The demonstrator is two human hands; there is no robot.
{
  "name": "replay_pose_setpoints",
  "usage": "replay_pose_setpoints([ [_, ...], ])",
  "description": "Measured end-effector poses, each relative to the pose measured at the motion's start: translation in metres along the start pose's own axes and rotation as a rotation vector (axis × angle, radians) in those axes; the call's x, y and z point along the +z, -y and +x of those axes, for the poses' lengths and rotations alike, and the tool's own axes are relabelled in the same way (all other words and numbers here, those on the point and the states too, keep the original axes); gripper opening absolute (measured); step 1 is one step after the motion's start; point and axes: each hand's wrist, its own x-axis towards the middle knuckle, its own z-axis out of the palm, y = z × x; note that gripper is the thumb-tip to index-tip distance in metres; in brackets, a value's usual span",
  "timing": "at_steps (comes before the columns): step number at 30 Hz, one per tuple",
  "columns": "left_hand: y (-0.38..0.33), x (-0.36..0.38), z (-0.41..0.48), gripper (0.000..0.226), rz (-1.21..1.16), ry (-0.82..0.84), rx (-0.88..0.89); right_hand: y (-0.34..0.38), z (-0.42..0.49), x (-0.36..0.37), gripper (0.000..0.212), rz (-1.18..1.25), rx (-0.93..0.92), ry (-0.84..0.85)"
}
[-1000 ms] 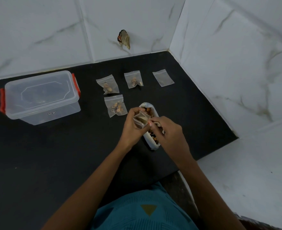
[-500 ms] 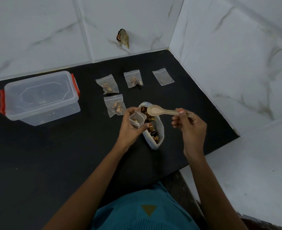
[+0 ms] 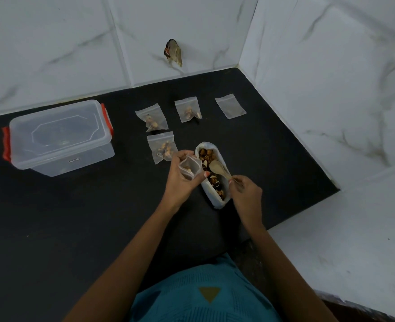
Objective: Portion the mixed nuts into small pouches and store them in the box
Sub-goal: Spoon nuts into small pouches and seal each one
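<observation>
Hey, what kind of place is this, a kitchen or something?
Most likely a home kitchen counter, in a corner: a black countertop meets white marble-look wall tiles, and on it sit a clear plastic box and an open bag of mixed nuts.

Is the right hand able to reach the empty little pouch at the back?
Probably yes. Only bare counter lies between the right hand and the empty pouch. But it holds the spoon, so that likely goes down first.
</observation>
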Motion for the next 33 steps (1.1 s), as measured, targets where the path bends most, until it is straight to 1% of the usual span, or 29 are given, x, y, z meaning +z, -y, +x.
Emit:
replay_pose_setpoints([
  [3, 0.0, 0.002, 0.0, 0.053, 0.006, 0.008, 0.007, 0.005, -0.002, 0.001, 0.02, -0.325, -0.138, 0.039],
  [5, 0.0, 0.002, 0.0, 0.053, 0.024, 0.01, 0.016, 0.009, -0.002, 0.004, 0.02, -0.434, -0.182, 0.033],
  [7, 0.0, 0.002, 0.0, 0.053, 0.042, 0.005, 0.012, 0.01, -0.002, 0.005, 0.02, -0.471, -0.204, 0.028],
  [9, 0.001, 0.003, 0.0, 0.052, 0.055, 0.008, 0.004, 0.011, 0.0, 0.003, 0.02, -0.456, -0.213, 0.03],
  [12, 0.001, 0.005, 0.0, 0.053, 0.051, 0.02, 0.009, 0.016, 0.002, -0.006, 0.017, -0.293, -0.227, 0.039],
  [15, 0.001, 0.008, 0.0, 0.054, 0.047, 0.034, 0.011, 0.035, -0.002, -0.014, 0.014, -0.049, -0.385, 0.044],
  [17, -0.002, 0.01, 0.0, 0.057, 0.032, 0.05, 0.005, 0.048, -0.007, -0.015, 0.012, 0.035, -0.517, 0.083],
  [19, -0.006, 0.013, -0.001, 0.062, -0.003, 0.061, -0.002, 0.057, -0.008, -0.014, 0.018, 0.014, -0.566, 0.172],
  [22, -0.011, 0.015, -0.001, 0.061, 0.038, 0.061, 0.002, 0.06, -0.005, -0.008, 0.028, -0.183, -0.583, 0.28],
  [23, -0.011, 0.015, 0.0, 0.062, 0.069, 0.065, 0.011, 0.059, -0.005, -0.007, 0.028, -0.21, -0.593, 0.287],
  [27, -0.017, 0.006, 0.002, 0.076, 0.087, 0.144, 0.025, 0.062, 0.001, -0.012, 0.018, -0.168, -0.572, 0.229],
  [28, -0.017, 0.002, 0.004, 0.075, 0.097, 0.17, 0.031, 0.063, 0.004, -0.016, 0.016, -0.163, -0.564, 0.221],
  [29, -0.02, -0.003, 0.005, 0.07, 0.09, 0.191, 0.028, 0.064, 0.008, -0.021, 0.015, -0.154, -0.563, 0.215],
  [30, -0.024, -0.008, 0.006, 0.058, 0.065, 0.197, 0.021, 0.065, 0.012, -0.025, 0.015, -0.144, -0.566, 0.213],
  [32, -0.033, -0.014, 0.01, 0.031, 0.015, 0.17, 0.013, 0.067, 0.018, -0.033, 0.016, -0.137, -0.574, 0.22],
  [33, -0.036, -0.016, 0.011, 0.023, 0.01, 0.143, 0.018, 0.067, 0.02, -0.036, 0.016, -0.133, -0.586, 0.227],
])
